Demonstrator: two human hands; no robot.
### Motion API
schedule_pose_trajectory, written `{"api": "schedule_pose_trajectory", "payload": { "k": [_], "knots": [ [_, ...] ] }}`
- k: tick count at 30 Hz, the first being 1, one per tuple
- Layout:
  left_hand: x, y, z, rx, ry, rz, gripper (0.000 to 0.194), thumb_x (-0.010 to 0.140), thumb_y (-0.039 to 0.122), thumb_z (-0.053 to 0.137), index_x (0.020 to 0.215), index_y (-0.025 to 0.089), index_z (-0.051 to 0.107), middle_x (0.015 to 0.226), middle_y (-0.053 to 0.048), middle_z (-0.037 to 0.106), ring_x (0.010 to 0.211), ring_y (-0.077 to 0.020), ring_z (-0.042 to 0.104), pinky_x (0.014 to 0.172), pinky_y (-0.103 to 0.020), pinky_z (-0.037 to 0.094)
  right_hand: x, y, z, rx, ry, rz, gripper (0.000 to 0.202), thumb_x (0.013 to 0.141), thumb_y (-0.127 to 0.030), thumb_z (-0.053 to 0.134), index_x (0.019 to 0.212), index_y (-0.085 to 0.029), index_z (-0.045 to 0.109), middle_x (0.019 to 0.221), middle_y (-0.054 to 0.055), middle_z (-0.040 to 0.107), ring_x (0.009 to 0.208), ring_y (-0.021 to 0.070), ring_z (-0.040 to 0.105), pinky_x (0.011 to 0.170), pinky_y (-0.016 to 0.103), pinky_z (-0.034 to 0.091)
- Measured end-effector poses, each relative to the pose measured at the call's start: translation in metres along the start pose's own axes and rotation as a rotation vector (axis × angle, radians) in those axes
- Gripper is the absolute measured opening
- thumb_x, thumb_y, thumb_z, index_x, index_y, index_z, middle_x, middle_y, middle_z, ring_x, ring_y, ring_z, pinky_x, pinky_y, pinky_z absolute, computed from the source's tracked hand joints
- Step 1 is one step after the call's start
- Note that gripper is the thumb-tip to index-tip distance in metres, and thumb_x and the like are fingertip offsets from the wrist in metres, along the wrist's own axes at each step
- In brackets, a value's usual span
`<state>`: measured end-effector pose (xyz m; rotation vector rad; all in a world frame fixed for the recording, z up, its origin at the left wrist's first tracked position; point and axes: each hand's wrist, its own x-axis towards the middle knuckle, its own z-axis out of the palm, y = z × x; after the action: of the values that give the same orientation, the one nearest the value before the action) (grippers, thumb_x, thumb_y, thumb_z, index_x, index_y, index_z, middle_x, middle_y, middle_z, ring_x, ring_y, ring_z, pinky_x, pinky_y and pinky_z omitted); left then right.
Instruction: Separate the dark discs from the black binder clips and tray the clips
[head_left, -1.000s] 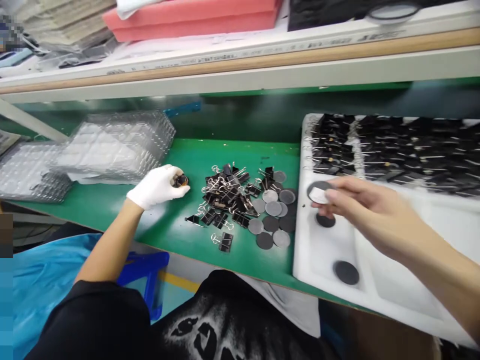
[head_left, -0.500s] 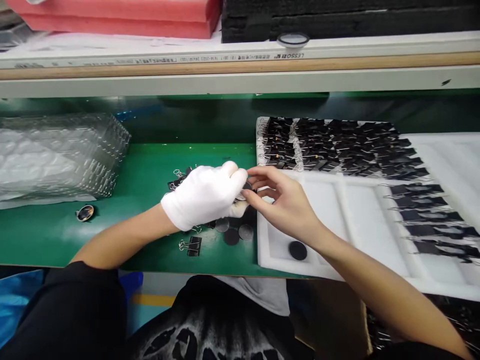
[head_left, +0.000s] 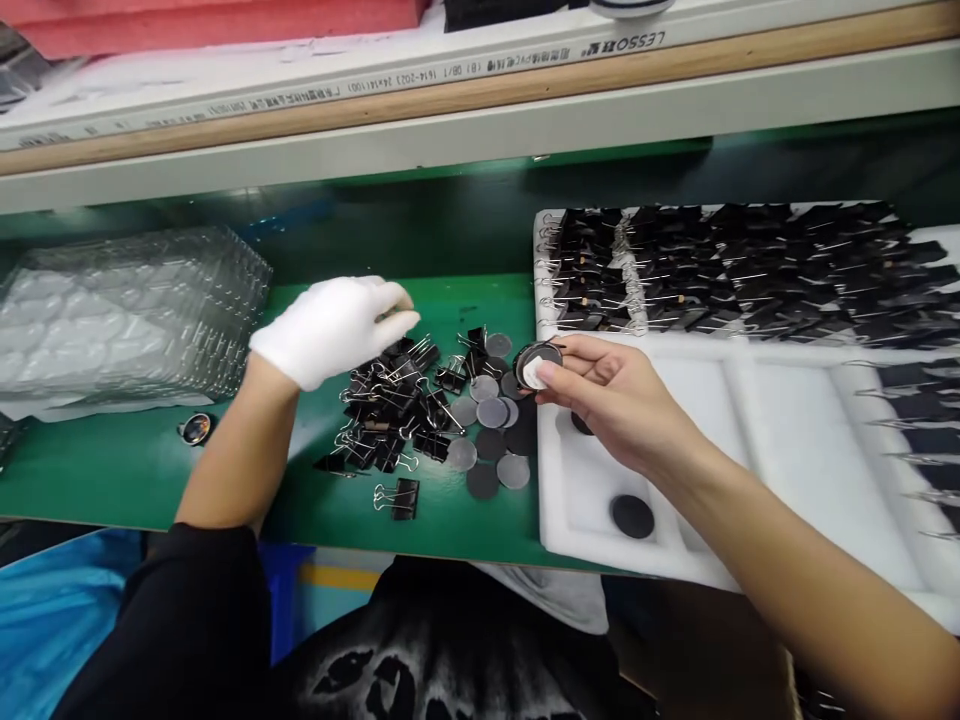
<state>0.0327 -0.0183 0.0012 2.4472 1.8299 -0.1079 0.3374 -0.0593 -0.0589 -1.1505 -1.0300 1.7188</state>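
Observation:
My left hand, in a white glove, hovers above a pile of black binder clips. Its fingers are a little apart, with nothing visible between them. My bare right hand pinches a round black disc-shaped piece with a white patch under the thumb. Below that piece, several loose grey and black discs lie on the green worktop. A single binder clip sits apart, nearer the front edge.
At right stands a white foam tray with a black disc in it. Rows of clipped black pieces fill its far part. Stacked clear plastic trays stand at left, near a small round part. A shelf edge crosses above.
My hands have parted. The gloved left hand has moved left and away, uncovering clips and discs, while my right hand keeps the round piece. The camera view has tilted and shifted.

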Motion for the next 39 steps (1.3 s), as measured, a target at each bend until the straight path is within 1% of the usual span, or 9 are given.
{"api": "schedule_pose_trajectory", "payload": {
  "k": [4, 7, 10, 15, 18, 22, 27, 33, 39],
  "knots": [
    [0.018, 0.011, 0.026, 0.086, -0.104, 0.075, 0.048, 0.097, 0.063, 0.055, 0.100, 0.021, 0.078, 0.103, -0.010, 0.071, 0.095, -0.0307, 0.070, 0.091, -0.042, 0.049, -0.001, 0.003, 0.003, -0.040, -0.054, 0.004, 0.046, 0.065, -0.043, 0.104, 0.097, -0.021, 0.078, 0.088, 0.002, 0.078, 0.081, 0.0149, 0.072, 0.079, 0.029, 0.062],
    [0.023, 0.015, 0.032, 0.114, -0.122, 0.096, 0.039, 0.097, 0.053, 0.057, 0.087, 0.019, 0.074, 0.094, -0.009, 0.067, 0.089, -0.0290, 0.068, 0.086, -0.040, 0.047, -0.002, 0.005, 0.003, -0.067, -0.091, 0.001, 0.042, 0.070, -0.045, 0.100, 0.097, -0.021, 0.079, 0.089, 0.003, 0.079, 0.081, 0.0152, 0.072, 0.082, 0.031, 0.063],
    [0.019, 0.015, 0.023, 0.041, 0.006, 0.094, 0.035, 0.098, 0.046, 0.054, 0.081, 0.019, 0.069, 0.089, -0.007, 0.066, 0.083, -0.0244, 0.065, 0.080, -0.037, 0.045, -0.003, 0.005, 0.001, -0.099, -0.127, -0.026, 0.039, 0.076, -0.047, 0.096, 0.102, -0.022, 0.080, 0.094, 0.004, 0.080, 0.081, 0.0157, 0.073, 0.082, 0.032, 0.063],
    [0.000, 0.037, 0.006, -0.493, 0.230, 0.143, 0.032, 0.096, 0.044, 0.059, 0.074, 0.021, 0.055, 0.065, 0.002, 0.051, 0.060, -0.0131, 0.046, 0.062, -0.030, 0.039, -0.005, 0.004, 0.003, -0.170, -0.205, -0.153, 0.031, 0.076, -0.042, 0.096, 0.098, -0.025, 0.083, 0.143, 0.009, 0.072, 0.098, 0.0202, 0.077, 0.089, 0.038, 0.067],
    [-0.012, 0.061, 0.007, -0.706, 0.253, 0.172, 0.033, 0.096, 0.043, 0.060, 0.072, 0.022, 0.052, 0.061, 0.004, 0.045, 0.055, -0.0109, 0.041, 0.054, -0.028, 0.034, -0.007, 0.004, 0.008, -0.154, -0.263, -0.240, 0.023, 0.077, -0.037, 0.096, 0.094, -0.026, 0.084, 0.123, 0.008, 0.079, 0.096, 0.0211, 0.078, 0.089, 0.039, 0.067],
    [-0.022, 0.074, 0.011, -0.575, 0.281, 0.225, 0.042, 0.101, 0.045, 0.046, 0.065, 0.022, 0.047, 0.056, 0.002, 0.046, 0.051, -0.0111, 0.040, 0.054, -0.030, 0.031, -0.011, 0.001, 0.008, -0.186, -0.212, -0.289, 0.022, 0.076, -0.036, 0.096, 0.091, -0.026, 0.084, 0.097, 0.004, 0.080, 0.085, 0.0195, 0.077, 0.087, 0.040, 0.069],
    [-0.027, 0.073, 0.009, -0.472, 0.190, 0.260, 0.057, 0.084, 0.065, 0.063, 0.056, 0.022, 0.036, 0.046, 0.005, 0.038, 0.045, -0.0086, 0.030, 0.050, -0.030, 0.024, -0.013, -0.003, 0.007, -0.220, -0.215, -0.283, 0.027, 0.070, -0.039, 0.100, 0.088, -0.026, 0.084, 0.095, 0.004, 0.081, 0.084, 0.0210, 0.076, 0.085, 0.040, 0.069],
    [-0.027, 0.073, 0.011, -0.386, 0.137, 0.290, 0.060, 0.082, 0.065, 0.061, 0.053, 0.023, 0.030, 0.046, 0.004, 0.030, 0.045, -0.0102, 0.028, 0.052, -0.033, 0.020, -0.014, -0.003, 0.009, -0.257, -0.260, -0.252, 0.026, 0.073, -0.042, 0.097, 0.087, -0.026, 0.083, 0.096, 0.005, 0.081, 0.084, 0.0215, 0.076, 0.083, 0.040, 0.069],
    [-0.025, 0.072, 0.009, -0.467, 0.140, 0.316, 0.050, 0.084, 0.055, 0.057, 0.054, 0.023, 0.033, 0.046, 0.005, 0.030, 0.047, -0.0093, 0.026, 0.050, -0.030, 0.024, -0.009, -0.008, 0.000, -0.150, -0.059, -0.236, 0.039, 0.073, -0.055, 0.096, 0.093, -0.027, 0.076, 0.111, 0.005, 0.079, 0.090, 0.0222, 0.076, 0.081, 0.040, 0.068]
  ]
}}
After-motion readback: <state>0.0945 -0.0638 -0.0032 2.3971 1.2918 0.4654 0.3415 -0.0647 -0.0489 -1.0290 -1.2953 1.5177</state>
